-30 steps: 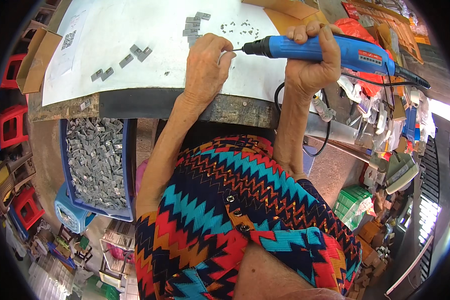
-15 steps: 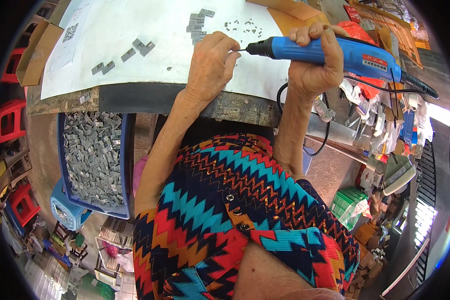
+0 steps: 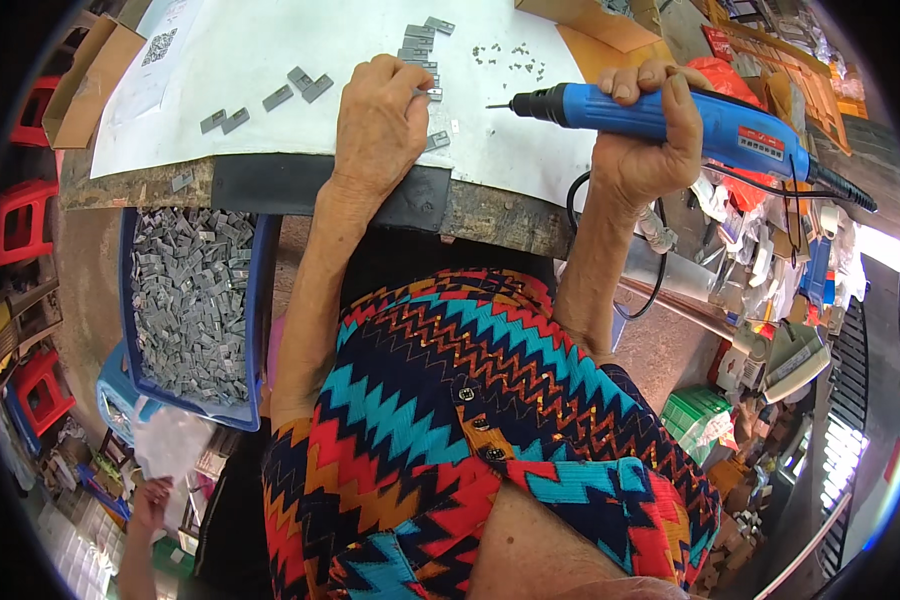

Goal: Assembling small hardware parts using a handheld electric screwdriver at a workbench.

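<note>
My right hand (image 3: 648,135) is wrapped round a blue electric screwdriver (image 3: 705,125), its thin bit pointing left over the white sheet. My left hand (image 3: 378,125) is closed at the near end of a column of grey blocks (image 3: 420,42), its fingertips pinching a small grey block (image 3: 433,94) that is partly hidden. Just right of that hand lies a loose grey block (image 3: 437,141), with a tiny white piece (image 3: 455,126) beside it. Tiny dark screw-like parts (image 3: 510,62) are scattered beyond the bit. More grey blocks (image 3: 278,97) lie to the left.
Below the table's left edge stands a blue bin (image 3: 257,330) full of grey blocks. Cardboard boxes (image 3: 95,85) flank the white sheet. The screwdriver's black cable (image 3: 658,270) loops off the right side. At lower left, another person's hand (image 3: 153,500) is near a whitish plastic bag (image 3: 170,440).
My left hand has drawn left, away from the screwdriver's bit, to the block column. A loose block now shows beside it. Another person's hand and a whitish bag have appeared at lower left.
</note>
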Motion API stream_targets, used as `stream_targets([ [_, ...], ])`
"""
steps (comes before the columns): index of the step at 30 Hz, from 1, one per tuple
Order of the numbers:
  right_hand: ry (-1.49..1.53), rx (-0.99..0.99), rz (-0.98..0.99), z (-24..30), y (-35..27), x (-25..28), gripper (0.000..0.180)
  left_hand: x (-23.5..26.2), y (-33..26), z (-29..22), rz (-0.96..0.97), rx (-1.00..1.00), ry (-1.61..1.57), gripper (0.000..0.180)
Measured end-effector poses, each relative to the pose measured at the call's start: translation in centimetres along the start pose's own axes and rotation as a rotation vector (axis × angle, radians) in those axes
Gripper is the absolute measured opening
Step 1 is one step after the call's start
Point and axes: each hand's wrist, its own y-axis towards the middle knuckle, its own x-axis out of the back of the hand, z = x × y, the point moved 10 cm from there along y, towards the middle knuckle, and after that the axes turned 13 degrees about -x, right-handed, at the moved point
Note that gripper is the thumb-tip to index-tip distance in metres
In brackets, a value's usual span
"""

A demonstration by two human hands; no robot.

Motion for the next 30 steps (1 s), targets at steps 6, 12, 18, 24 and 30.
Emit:
stream_targets([
  [6,0.024,-0.025,-0.007,-0.4,-0.1,0.2,0.021,-0.8,0.1,-0.5,0.058,-0.058,0.115,0.011],
  [12,0.024,-0.047,0.023,-0.9,0.1,0.3,0.02,-0.9,0.0,-0.4,0.08,-0.048,0.082,0.011],
  [18,0.009,-0.056,0.046,-0.9,0.0,0.2,0.021,-0.6,0.1,-0.4,0.055,-0.048,0.114,0.014],
  [24,-0.007,-0.049,0.062,-0.8,0.0,0.0,0.021,-0.8,-0.1,-0.5,0.085,-0.047,0.093,0.012],
  [30,-0.045,-0.061,0.06,-1.2,0.0,-1.4,0.019,-0.6,-0.3,-0.5,0.069,-0.039,0.069,0.011],
])
